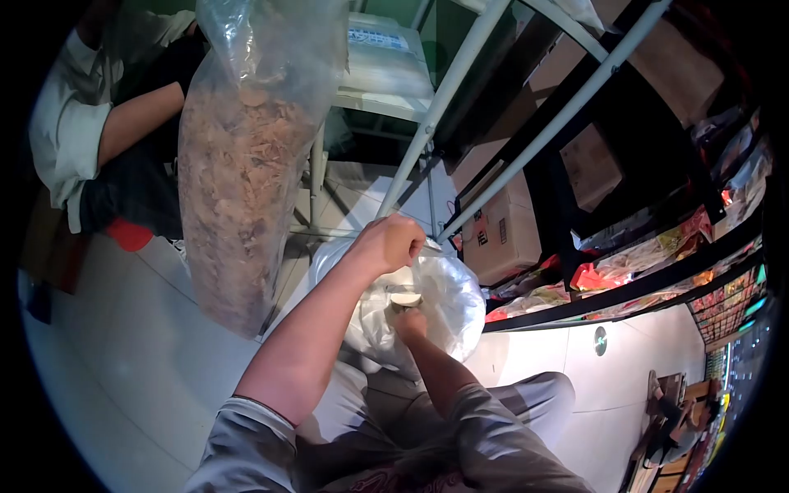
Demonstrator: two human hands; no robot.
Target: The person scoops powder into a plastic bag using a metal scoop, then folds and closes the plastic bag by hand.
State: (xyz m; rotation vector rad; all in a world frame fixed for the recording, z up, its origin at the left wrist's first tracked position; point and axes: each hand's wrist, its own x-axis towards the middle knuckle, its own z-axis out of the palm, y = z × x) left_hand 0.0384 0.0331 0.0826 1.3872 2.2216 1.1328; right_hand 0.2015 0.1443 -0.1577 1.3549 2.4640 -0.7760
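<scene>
A clear plastic bag [456,300] stands open between my knees, with pale contents that I cannot make out. My left hand [386,244] is closed in a fist at the bag's far rim, gripping the plastic. Lower down, my right hand [409,322] reaches in at the bag's mouth, its fingers wrapped round a small scoop-like thing [405,300] with a pale curved edge. Its exact kind is hard to tell. To the left a tall clear sack [242,181] of brown, flaky dried pieces stands upright, apart from both hands.
A metal rack [448,107] rises just beyond the bag, bearing a stack of plastic-wrapped packs [386,62]. Cardboard boxes [501,226] and shelves of packets [649,255] line the right. Another person's arm [140,123] is behind the sack. Someone sits far right.
</scene>
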